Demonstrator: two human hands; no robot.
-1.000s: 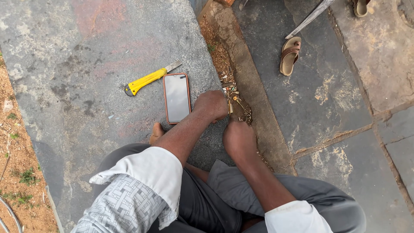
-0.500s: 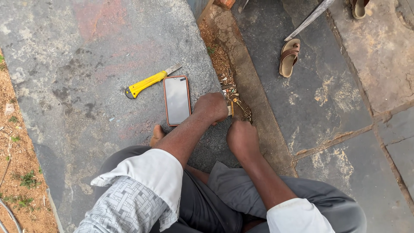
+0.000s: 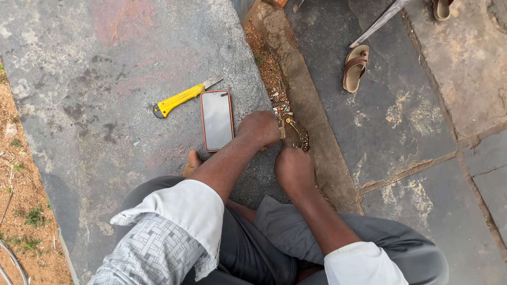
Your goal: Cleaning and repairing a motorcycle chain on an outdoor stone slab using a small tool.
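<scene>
— Hands first: where are they?

— Both are low at the near edge of the grey stone slab [image 3: 105, 68], over a narrow dirt-filled gap [image 3: 272, 68] that runs between the slab and the darker paving [image 3: 401, 132] on the right. The left hand [image 3: 260, 129] is closed into a loose fist, knuckles up, at the edge of the gap. The right hand [image 3: 293, 170] sits just nearer, also curled, its back to the camera.

— What are the fingers doing?

— On the left hand they are pressed together and curled under; something small and pale shows at its right edge, but I cannot tell whether it is pinched. The right hand's fingertips are hidden beneath it, so I cannot tell their grip.

— And what lies under them?

— Small bits of debris [image 3: 291, 126] in the gap, brownish with a few pale and yellow flecks, touching or just beside both hands.

— Anything else close by?

— A smartphone [image 3: 217, 120] with a red-edged case lies screen up on the slab, just left of the left hand. A yellow utility knife [image 3: 182, 97] lies just beyond it, farther left, blade pointing right. A bare toe [image 3: 192, 161] shows near the phone. A brown sandal [image 3: 355, 67] rests well apart on the far right paving.
</scene>
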